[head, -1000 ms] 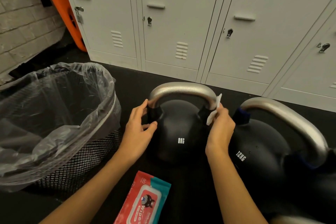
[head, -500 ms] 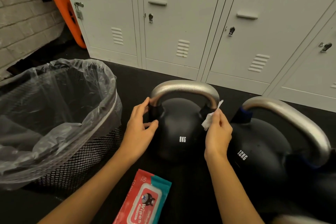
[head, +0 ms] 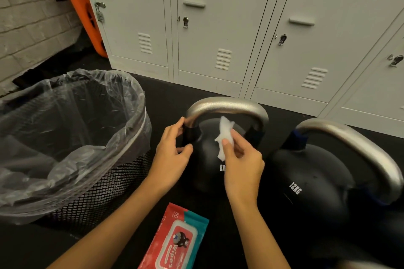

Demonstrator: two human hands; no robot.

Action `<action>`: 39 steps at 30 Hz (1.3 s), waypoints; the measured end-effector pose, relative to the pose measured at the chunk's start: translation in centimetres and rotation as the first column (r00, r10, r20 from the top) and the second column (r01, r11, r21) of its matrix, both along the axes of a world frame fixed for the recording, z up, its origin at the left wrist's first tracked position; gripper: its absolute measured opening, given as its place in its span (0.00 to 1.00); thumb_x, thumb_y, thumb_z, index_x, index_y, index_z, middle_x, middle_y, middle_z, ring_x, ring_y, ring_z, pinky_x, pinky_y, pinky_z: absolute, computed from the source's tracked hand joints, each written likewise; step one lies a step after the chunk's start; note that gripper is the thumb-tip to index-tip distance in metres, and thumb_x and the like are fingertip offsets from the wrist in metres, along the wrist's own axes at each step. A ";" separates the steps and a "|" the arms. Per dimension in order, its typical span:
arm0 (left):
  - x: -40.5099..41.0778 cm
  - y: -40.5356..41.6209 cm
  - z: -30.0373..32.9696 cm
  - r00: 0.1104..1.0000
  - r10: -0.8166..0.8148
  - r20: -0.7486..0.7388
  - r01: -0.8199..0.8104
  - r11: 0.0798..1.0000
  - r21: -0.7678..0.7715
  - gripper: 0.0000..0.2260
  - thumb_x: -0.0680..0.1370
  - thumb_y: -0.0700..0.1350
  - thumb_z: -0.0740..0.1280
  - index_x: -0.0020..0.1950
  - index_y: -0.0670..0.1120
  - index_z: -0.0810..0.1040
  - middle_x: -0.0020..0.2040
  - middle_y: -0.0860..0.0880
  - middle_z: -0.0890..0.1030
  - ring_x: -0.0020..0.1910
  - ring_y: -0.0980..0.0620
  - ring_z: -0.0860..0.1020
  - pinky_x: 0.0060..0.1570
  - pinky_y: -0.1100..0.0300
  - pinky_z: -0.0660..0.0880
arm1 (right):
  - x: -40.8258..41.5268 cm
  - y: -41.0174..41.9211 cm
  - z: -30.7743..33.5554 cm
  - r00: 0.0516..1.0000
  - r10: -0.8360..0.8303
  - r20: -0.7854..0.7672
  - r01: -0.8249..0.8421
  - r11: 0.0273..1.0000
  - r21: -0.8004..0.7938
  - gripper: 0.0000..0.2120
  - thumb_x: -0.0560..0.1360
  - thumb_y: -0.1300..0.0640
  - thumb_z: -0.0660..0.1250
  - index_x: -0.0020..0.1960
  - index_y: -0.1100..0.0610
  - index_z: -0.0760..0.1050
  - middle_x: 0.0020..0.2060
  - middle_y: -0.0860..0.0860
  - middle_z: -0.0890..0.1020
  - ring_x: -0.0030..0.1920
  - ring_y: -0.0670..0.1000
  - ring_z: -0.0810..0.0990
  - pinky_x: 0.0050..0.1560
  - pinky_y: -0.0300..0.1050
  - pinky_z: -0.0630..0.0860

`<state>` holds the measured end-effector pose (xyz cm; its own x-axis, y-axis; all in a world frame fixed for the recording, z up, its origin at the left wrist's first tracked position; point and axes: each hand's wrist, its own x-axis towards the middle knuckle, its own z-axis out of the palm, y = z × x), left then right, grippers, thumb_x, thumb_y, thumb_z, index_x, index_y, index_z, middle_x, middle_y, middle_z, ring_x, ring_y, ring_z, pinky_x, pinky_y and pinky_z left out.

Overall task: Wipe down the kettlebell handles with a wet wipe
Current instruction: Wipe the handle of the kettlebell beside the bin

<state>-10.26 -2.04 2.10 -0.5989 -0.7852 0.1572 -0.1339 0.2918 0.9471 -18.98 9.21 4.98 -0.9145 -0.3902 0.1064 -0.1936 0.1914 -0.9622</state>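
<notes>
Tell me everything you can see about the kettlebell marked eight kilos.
The kettlebell is a round black ball with a brushed metal loop handle, upright on the dark floor. The left hand holds the handle's left base; the right hand pinches a white wipe before it.

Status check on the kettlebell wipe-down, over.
Left hand grips the 8 kg kettlebell at its handle base. Right hand pinches the wet wipe in front of the handle. Nothing in the way.
</notes>
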 end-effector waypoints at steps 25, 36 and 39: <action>0.6 -0.7 0.8 1.000 -0.009 0.017 0.007 0.992 0.122 0.30 0.75 0.28 0.60 0.73 0.51 0.67 0.64 0.59 0.73 0.65 0.66 0.70 0.66 0.66 0.67 | 2.3 -0.5 -0.8 0.837 0.350 -0.421 -0.239 0.926 0.294 0.20 0.79 0.60 0.64 0.70 0.49 0.68 0.59 0.48 0.78 0.58 0.37 0.64 0.62 0.41 0.70; 0.7 -0.7 0.7 0.999 -0.019 0.035 0.015 0.992 0.123 0.32 0.74 0.28 0.59 0.74 0.52 0.66 0.68 0.57 0.71 0.67 0.64 0.68 0.69 0.57 0.66 | 0.9 -2.8 -2.0 0.693 0.385 -0.609 -0.084 0.882 0.463 0.11 0.72 0.64 0.73 0.51 0.57 0.74 0.40 0.53 0.83 0.44 0.53 0.82 0.57 0.50 0.77; 0.6 -0.4 1.0 0.999 -0.015 0.035 0.011 0.994 0.112 0.30 0.75 0.29 0.60 0.74 0.52 0.65 0.69 0.56 0.70 0.67 0.63 0.67 0.65 0.67 0.65 | 1.4 -2.1 -2.7 0.645 0.401 -0.651 -0.059 0.875 0.481 0.16 0.66 0.63 0.78 0.50 0.57 0.75 0.42 0.54 0.85 0.44 0.54 0.84 0.53 0.50 0.78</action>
<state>-9.64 -2.45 3.10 -0.6132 -0.7885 0.0474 -0.1648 0.1864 0.9686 -17.53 7.14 2.28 -0.4858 -0.7368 0.4702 -0.8693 0.3514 -0.3475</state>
